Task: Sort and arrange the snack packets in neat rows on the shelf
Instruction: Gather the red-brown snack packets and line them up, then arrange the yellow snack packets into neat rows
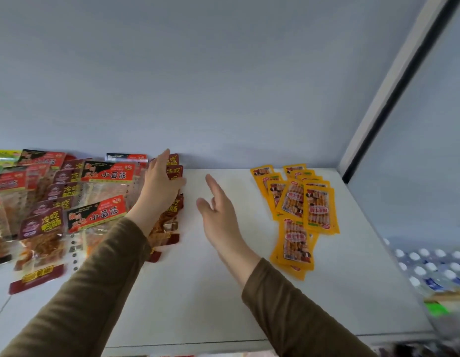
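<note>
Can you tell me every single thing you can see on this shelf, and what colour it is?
yellow snack packets: about a dozen, overlapping; right side of the shelf.
dark red snack packets: many, overlapping rows; left side.
red and black packets: several; among the dark red ones.
green packets: a few, far left at the back.
shelf: one, white.
bottles: many, white caps; lower right, blurred.
left hand: straight fingers against the dark red packets.
right hand: open, above the bare middle of the shelf.
</note>
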Demonstrator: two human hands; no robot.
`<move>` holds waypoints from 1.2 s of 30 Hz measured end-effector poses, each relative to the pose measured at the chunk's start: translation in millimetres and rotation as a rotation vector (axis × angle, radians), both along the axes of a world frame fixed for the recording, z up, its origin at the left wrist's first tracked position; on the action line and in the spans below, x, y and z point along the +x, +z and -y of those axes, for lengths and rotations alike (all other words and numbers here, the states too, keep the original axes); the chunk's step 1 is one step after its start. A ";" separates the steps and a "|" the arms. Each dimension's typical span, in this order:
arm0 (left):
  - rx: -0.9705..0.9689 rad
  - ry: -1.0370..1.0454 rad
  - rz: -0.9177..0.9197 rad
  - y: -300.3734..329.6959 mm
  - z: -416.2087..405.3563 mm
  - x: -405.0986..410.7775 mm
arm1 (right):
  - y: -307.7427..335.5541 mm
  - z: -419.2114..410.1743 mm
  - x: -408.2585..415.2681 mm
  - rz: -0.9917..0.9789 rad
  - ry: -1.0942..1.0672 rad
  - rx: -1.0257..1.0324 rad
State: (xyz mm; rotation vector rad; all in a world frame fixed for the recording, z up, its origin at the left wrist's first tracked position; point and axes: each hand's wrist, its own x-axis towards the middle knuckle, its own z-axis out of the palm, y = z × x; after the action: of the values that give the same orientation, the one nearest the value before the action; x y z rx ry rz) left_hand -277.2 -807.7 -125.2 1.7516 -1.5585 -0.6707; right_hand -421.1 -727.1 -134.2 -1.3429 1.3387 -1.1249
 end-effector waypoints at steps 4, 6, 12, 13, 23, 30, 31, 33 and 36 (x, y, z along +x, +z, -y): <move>-0.074 -0.214 -0.068 9.8 -6.5 -57.9 | -1.6 -11.4 -71.0 -0.271 -0.132 -0.168; -0.005 -0.291 -0.101 2.7 -0.4 -88.7 | -7.6 -17.4 -101.6 -0.377 -0.221 -0.189; 0.195 -0.393 -0.011 -27.4 22.4 -161.7 | -22.6 -25.9 -150.0 -0.712 -0.212 -0.048; 0.190 -0.387 0.032 -29.4 26.0 -169.6 | -23.9 -28.0 -153.8 -0.745 -0.198 -0.035; 0.119 -0.398 0.072 -34.8 42.9 -202.2 | -39.3 -39.3 -160.8 -0.897 -0.196 0.035; 0.216 -0.387 -0.510 -23.7 25.6 -197.2 | -48.1 -37.1 -155.8 -0.785 -0.223 -0.091; 0.274 -0.369 -0.578 -24.7 21.9 -195.0 | -48.5 -35.9 -154.8 -0.767 -0.229 -0.115; 0.368 -0.359 -0.655 -26.6 13.1 -190.2 | -48.9 -32.6 -152.2 -0.724 -0.234 -0.156; 0.362 -0.429 -0.632 -31.5 5.9 -183.3 | -48.6 -26.6 -151.2 -0.683 -0.254 -0.191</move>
State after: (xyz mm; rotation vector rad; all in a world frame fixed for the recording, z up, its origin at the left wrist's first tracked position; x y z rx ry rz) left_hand -460.5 -813.7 -156.7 1.2357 -1.4063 -1.6234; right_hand -572.3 -700.5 -182.8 -1.8349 1.9720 -1.0122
